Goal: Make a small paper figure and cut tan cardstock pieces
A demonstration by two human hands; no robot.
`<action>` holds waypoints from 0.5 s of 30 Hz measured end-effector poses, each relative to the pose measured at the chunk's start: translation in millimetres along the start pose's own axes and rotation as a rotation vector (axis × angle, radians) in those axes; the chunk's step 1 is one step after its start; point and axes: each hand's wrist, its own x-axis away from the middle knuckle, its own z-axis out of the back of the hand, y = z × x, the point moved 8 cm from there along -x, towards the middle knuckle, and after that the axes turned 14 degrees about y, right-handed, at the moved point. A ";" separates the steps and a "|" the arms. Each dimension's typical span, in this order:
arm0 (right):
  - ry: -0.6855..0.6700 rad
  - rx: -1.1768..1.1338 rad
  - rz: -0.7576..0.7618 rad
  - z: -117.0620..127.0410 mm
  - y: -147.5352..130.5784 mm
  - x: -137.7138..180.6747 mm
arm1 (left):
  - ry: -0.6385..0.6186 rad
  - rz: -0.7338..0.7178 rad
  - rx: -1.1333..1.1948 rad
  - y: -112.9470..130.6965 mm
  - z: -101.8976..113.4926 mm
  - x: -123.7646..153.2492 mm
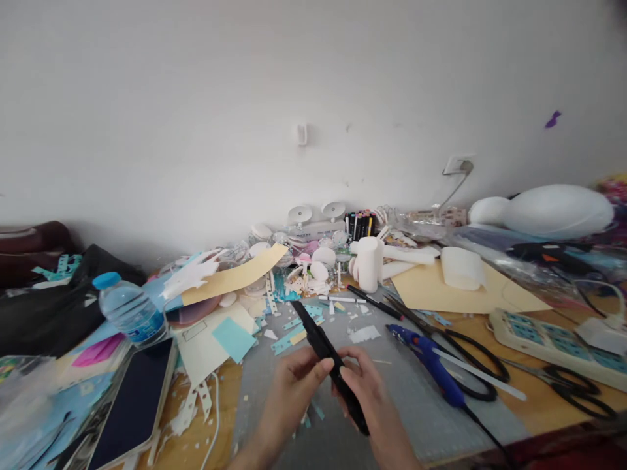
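Note:
A black utility knife (321, 343) is held between my two hands above the grey cutting mat (406, 405), its dark blade end pointing up and to the left. My left hand (300, 382) grips the middle of the handle with the thumb on top. Lower on the handle, my right hand (365, 388) closes around it, thumb pressed near the middle. Scraps of white and turquoise foam (284, 343) lie on the mat just beyond the hands. To the right rests a blue glue gun (431, 362) with a white glue stick in it.
Black-handled scissors (470, 352) lie behind the glue gun, a second pair (563, 385) farther right. A power strip (553, 346) sits at the right. Left stand a water bottle (134, 313) and a phone (134, 405). Craft clutter piles along the wall, beside a white foam roll (368, 264).

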 end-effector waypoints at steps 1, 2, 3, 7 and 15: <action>-0.009 0.018 -0.004 0.4 -1.4 -1.0 | -0.017 0.007 0.001 0.0 -1.3 -2.0; -0.019 0.034 -0.002 1.3 -2.8 -2.1 | -0.028 0.010 0.003 0.0 -2.4 -3.8; -0.031 0.044 0.005 2.6 -4.2 -2.9 | -0.031 0.008 0.003 0.1 -3.2 -5.3; -0.100 0.038 0.013 9.6 -6.6 -3.3 | -0.018 0.017 -0.005 -1.9 -7.8 -6.8; -0.129 -0.001 0.079 31.7 1.3 6.7 | 0.057 0.259 0.130 -18.0 -18.9 -18.2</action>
